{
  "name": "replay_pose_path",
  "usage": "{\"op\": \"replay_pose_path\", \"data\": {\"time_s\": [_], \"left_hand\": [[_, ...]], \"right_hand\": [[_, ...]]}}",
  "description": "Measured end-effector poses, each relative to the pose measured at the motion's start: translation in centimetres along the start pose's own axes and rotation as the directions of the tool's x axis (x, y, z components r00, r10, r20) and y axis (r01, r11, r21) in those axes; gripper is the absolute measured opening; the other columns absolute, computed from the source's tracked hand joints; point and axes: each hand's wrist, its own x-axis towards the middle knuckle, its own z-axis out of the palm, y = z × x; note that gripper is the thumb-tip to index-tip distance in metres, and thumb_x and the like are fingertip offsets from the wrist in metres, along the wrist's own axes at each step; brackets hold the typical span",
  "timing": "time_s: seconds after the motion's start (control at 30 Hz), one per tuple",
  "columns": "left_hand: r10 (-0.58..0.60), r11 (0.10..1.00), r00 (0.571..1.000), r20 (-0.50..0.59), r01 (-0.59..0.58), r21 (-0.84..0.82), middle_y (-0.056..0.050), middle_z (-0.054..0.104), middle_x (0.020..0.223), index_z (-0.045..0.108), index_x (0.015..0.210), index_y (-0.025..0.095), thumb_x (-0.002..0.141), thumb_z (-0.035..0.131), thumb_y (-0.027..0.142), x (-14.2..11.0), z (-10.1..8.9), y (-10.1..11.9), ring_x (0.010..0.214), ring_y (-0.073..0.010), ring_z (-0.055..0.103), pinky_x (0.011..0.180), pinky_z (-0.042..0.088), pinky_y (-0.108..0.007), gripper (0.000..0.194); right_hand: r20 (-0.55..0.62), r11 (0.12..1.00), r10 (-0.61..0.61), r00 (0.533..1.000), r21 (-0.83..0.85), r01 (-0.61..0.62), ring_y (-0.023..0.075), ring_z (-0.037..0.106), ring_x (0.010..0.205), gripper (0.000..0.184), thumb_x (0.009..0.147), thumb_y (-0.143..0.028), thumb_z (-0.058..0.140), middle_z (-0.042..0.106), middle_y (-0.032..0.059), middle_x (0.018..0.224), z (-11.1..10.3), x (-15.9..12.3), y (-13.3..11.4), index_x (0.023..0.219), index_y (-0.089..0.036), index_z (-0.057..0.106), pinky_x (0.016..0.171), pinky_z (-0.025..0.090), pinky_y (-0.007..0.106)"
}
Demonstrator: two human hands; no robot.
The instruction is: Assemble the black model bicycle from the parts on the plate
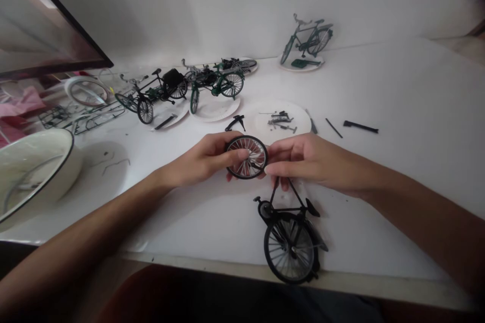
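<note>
My left hand pinches a small black-rimmed spoked wheel, its thumb lying across the spokes near the hub. Just right of the wheel, my right hand is closed on the front end of a black model bicycle frame. The front of that frame is hidden behind the fingers. Below, the model's rear wheel, saddle and chainring hang toward the table's front edge. Wheel and frame front are close together; whether they touch I cannot tell.
Finished-looking model bicycles stand on paper plates at the back left, another bicycle at the back. Small grey parts lie on a plate. Black pieces rest to its right. An enamel basin stands at left.
</note>
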Motion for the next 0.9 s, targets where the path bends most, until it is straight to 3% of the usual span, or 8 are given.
{"op": "replay_pose_path", "data": {"time_s": [0.2,0.43,0.63,0.73,0.9], "left_hand": [[-0.004,1.0,1.0,-0.026,0.004,0.022,-0.005,0.07,0.088,0.068,0.124,0.014,0.1,0.062,0.035,0.0,0.1,0.0,0.069,-0.0096,0.062,0.056,0.055,-0.017,0.033],[-0.043,0.998,0.992,-0.119,0.048,0.042,-0.001,0.063,0.075,0.068,0.129,0.017,0.099,0.062,0.037,-0.1,1.0,0.2,0.054,-0.0071,0.051,0.042,0.046,-0.014,0.037],[-0.035,0.988,0.988,-0.151,0.057,0.141,-0.001,0.063,0.072,0.069,0.131,0.021,0.096,0.066,0.042,-0.1,0.8,-0.1,0.052,-0.0072,0.047,0.045,0.046,-0.017,0.04],[-0.034,0.989,0.99,-0.138,0.053,0.136,-0.003,0.068,0.079,0.068,0.134,0.021,0.095,0.067,0.042,-0.1,0.6,-0.2,0.057,-0.0084,0.049,0.049,0.048,-0.019,0.044],[-0.037,0.988,0.989,-0.142,0.058,0.144,-0.009,0.074,0.108,0.065,0.138,0.021,0.094,0.069,0.043,-0.1,0.6,-0.4,0.074,-0.0129,0.061,0.056,0.048,-0.02,0.049]], "right_hand": [[-0.064,1.0,-0.009,0.998,-0.017,0.008,0.0119,0.064,0.063,0.031,0.085,-0.029,0.077,0.075,0.0025,0.079,0.4,0.1,0.0,0.113,-0.017,0.073,0.063,0.054,0.026],[-0.139,1.0,-0.015,0.99,0.007,0.016,0.0129,0.062,0.057,0.032,0.082,-0.033,0.078,0.074,0.0014,0.079,1.0,0.4,0.3,0.109,-0.02,0.066,0.057,0.051,0.029],[-0.185,1.0,-0.005,0.983,-0.016,0.002,0.0127,0.06,0.052,0.039,0.081,-0.033,0.079,0.071,-0.0006,0.072,1.5,0.6,0.3,0.111,-0.02,0.058,0.052,0.049,0.028],[-0.2,1.0,-0.011,0.98,-0.027,0.006,0.0123,0.059,0.051,0.04,0.08,-0.031,0.08,0.071,-0.001,0.072,1.7,0.7,0.3,0.111,-0.02,0.056,0.05,0.049,0.027],[-0.203,0.998,-0.039,0.978,-0.057,0.028,0.012,0.061,0.052,0.037,0.086,-0.037,0.076,0.073,0.0,0.078,1.6,0.8,0.7,0.114,-0.022,0.057,0.051,0.049,0.027]]}}
